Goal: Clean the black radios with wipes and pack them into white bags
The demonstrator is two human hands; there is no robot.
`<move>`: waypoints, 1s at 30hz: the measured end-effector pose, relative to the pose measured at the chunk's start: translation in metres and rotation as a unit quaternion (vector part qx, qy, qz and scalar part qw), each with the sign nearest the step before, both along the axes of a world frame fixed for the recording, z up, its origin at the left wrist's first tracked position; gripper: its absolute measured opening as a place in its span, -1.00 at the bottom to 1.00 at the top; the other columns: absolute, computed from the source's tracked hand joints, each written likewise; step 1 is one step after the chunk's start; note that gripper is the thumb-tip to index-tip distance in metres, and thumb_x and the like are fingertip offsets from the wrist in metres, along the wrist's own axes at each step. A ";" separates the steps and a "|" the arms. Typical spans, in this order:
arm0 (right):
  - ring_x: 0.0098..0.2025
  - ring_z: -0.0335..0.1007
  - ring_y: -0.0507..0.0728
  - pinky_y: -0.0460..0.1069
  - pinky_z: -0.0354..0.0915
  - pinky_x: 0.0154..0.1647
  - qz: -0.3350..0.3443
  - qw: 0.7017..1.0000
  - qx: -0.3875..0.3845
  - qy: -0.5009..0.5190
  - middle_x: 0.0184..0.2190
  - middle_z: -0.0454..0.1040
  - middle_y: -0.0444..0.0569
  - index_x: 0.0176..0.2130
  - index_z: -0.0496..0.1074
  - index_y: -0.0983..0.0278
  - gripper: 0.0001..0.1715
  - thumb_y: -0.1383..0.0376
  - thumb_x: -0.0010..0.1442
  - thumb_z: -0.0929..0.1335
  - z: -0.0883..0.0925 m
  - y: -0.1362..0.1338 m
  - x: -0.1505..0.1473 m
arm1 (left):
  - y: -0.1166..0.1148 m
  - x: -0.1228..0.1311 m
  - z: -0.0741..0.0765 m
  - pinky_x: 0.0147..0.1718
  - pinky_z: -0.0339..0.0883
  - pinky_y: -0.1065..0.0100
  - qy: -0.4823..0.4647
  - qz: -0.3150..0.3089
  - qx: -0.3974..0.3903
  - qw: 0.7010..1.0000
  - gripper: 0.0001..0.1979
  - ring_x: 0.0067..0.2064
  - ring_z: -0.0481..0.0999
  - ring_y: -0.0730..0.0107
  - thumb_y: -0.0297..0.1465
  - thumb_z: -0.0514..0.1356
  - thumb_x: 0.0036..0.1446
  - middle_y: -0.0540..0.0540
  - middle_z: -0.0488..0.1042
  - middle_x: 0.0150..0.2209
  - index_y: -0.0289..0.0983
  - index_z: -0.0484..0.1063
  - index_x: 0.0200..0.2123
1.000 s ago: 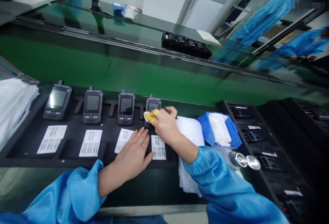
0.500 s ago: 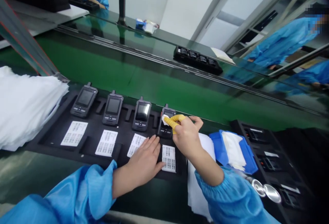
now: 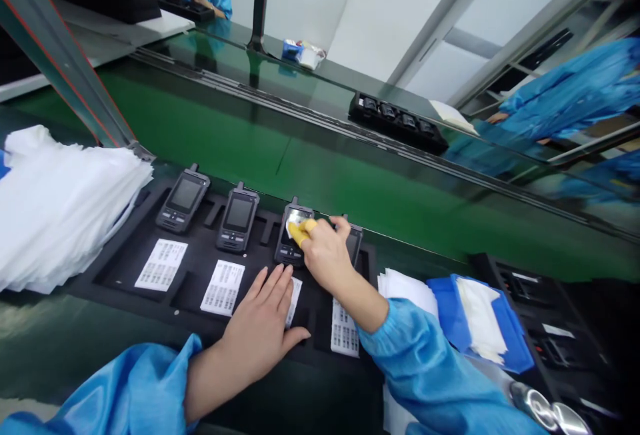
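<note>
A black tray (image 3: 125, 258) holds several dark handheld devices, each with a white label sheet (image 3: 161, 264) in front of it. My right hand (image 3: 325, 255), with yellow finger cots, pinches a small white cloth (image 3: 294, 224) against the screen of the third device (image 3: 293, 238). The fourth device (image 3: 355, 243) is partly hidden behind that hand. My left hand (image 3: 263, 328) lies flat and open on the tray, over the third label sheet. The two left devices (image 3: 183, 198) (image 3: 238, 216) stand untouched.
A pile of white bags (image 3: 55, 202) lies at left. White sheets (image 3: 405, 285) and a blue tray with cloths (image 3: 480, 322) sit at right, beside more black trays (image 3: 550, 342). A green conveyor belt (image 3: 310, 155) runs behind; people in blue coats work beyond.
My right hand has moved left with the cloth, from the fourth device's screen to the third's. My left hand stays flat on the tray. The view has shifted left.
</note>
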State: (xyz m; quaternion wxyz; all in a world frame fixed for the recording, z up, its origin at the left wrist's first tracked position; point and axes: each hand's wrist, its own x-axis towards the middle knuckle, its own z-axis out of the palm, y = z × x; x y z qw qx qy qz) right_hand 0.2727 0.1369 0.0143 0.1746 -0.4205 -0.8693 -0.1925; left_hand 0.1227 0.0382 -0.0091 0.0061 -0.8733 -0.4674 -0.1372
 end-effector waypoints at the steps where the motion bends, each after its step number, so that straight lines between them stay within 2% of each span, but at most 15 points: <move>1: -0.24 0.20 0.08 0.15 -0.15 0.03 0.017 1.000 -0.005 -0.005 -0.30 0.45 -0.09 -0.25 0.51 0.17 -0.71 0.42 0.23 0.24 -0.003 -0.009 0.001 | 0.000 0.000 0.000 0.20 -0.01 0.08 -0.002 0.000 -0.003 1.000 -0.32 0.22 0.22 0.08 0.02 -0.07 0.21 -0.30 0.31 0.16 -0.45 0.36 0.07; 4: -0.23 0.22 0.05 0.13 -0.15 0.03 0.067 0.998 -0.015 -0.010 -0.31 0.45 -0.13 -0.20 0.49 0.16 -0.77 0.38 0.23 0.27 -0.007 -0.024 0.004 | 0.000 0.001 -0.001 0.21 -0.07 0.07 -0.006 -0.002 -0.004 1.000 -0.35 0.24 0.19 0.08 -0.02 -0.07 0.22 -0.28 0.31 0.17 -0.44 0.34 0.09; 6: -0.23 0.22 0.05 0.13 -0.16 0.04 0.076 0.997 -0.011 -0.005 -0.31 0.47 -0.14 -0.19 0.49 0.15 -0.77 0.37 0.23 0.27 -0.005 -0.017 0.002 | 0.000 0.001 -0.001 0.22 -0.08 0.08 -0.003 0.000 -0.002 1.000 -0.36 0.25 0.16 0.08 -0.04 -0.06 0.22 -0.29 0.28 0.19 -0.45 0.32 0.11; 11: -0.23 0.22 0.07 0.17 -0.20 0.05 -0.002 1.000 0.005 0.005 -0.28 0.49 -0.12 -0.28 0.50 0.16 -0.73 0.42 0.23 0.24 0.006 0.019 -0.003 | 0.001 0.002 -0.001 0.23 -0.13 0.10 -0.003 0.001 -0.013 1.000 -0.38 0.28 0.09 0.08 -0.07 -0.05 0.22 -0.33 0.19 0.23 -0.45 0.29 0.12; 13: -0.22 0.23 0.09 0.18 -0.18 0.05 -0.010 1.000 0.009 0.005 -0.28 0.49 -0.10 -0.29 0.50 0.16 -0.72 0.43 0.23 0.24 0.006 0.016 -0.004 | 0.001 0.002 -0.002 0.24 -0.14 0.10 -0.007 0.000 -0.015 1.000 -0.39 0.29 0.08 0.07 -0.09 -0.04 0.22 -0.33 0.19 0.23 -0.45 0.28 0.13; 17: -0.23 0.24 0.07 0.13 -0.15 0.04 0.045 0.999 0.011 -0.007 -0.32 0.49 -0.15 -0.22 0.49 0.14 -0.76 0.38 0.23 0.25 0.002 -0.009 -0.004 | 0.001 0.002 -0.002 0.23 -0.13 0.09 -0.020 -0.001 -0.015 1.000 -0.39 0.27 0.12 0.08 -0.09 -0.07 0.23 -0.33 0.26 0.19 -0.45 0.26 0.14; 20: -0.24 0.25 0.06 0.15 -0.18 0.04 0.017 0.999 0.032 0.004 -0.30 0.48 -0.12 -0.19 0.49 0.19 -0.76 0.40 0.23 0.26 0.002 -0.005 -0.009 | 0.001 0.002 -0.001 0.21 -0.07 0.08 -0.014 -0.001 -0.008 1.000 -0.41 0.26 0.15 0.07 -0.11 -0.06 0.23 -0.33 0.26 0.19 -0.45 0.29 0.11; 23: -0.26 0.24 0.07 0.16 -0.21 0.03 -0.038 0.999 0.033 0.014 -0.31 0.47 -0.10 -0.29 0.51 0.21 -0.77 0.42 0.21 0.27 0.006 0.015 -0.015 | 0.002 0.002 0.001 0.19 -0.02 0.07 0.001 -0.003 0.005 1.000 -0.41 0.25 0.17 0.04 -0.10 -0.04 0.21 -0.34 0.24 0.20 -0.46 0.33 0.08; 25: -0.27 0.23 0.07 0.16 -0.21 0.02 -0.043 0.999 0.023 0.016 -0.34 0.46 -0.11 -0.41 0.50 0.21 -0.74 0.43 0.19 0.28 0.009 0.025 -0.014 | 0.003 0.002 0.002 0.18 -0.01 0.07 0.007 -0.006 0.014 1.000 -0.41 0.24 0.19 0.03 -0.10 -0.02 0.20 -0.35 0.25 0.19 -0.47 0.35 0.07; 30: -0.27 0.22 0.07 0.16 -0.20 0.01 -0.057 0.998 0.008 0.019 -0.39 0.44 -0.13 -0.50 0.48 0.20 -0.66 0.50 0.16 0.25 0.010 0.029 0.007 | 0.003 0.003 0.003 0.18 -0.02 0.07 0.006 -0.009 0.009 1.000 -0.41 0.23 0.21 0.01 -0.11 0.02 0.18 -0.37 0.26 0.18 -0.50 0.36 0.05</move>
